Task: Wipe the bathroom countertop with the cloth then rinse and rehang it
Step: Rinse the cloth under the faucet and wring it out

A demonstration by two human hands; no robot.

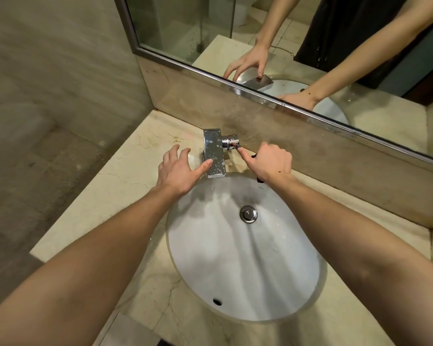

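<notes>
A beige marble countertop (pixel 125 181) surrounds a white oval sink (pixel 273 275). At the basin's back rim stands a square chrome faucet (pixel 214 156) spotted with droplets, with a round knob (pixel 231 142) on its right side. My left hand (pixel 178 171) is spread flat, fingers straight, and its thumb touches the left side of the spout. My right hand (pixel 270 162) is curled, one extended digit touching the knob. Small dark bits of the cloth (pixel 260 180) peek out beneath this hand; most of the cloth is hidden in the fist.
A mirror (pixel 185 26) with a metal frame runs along the back wall above a stone backsplash (pixel 335 156) and reflects both hands. A tiled wall (pixel 48 96) closes the left side. The sink drain (pixel 248 214) sits mid-basin, and the counter's front edge is near my body.
</notes>
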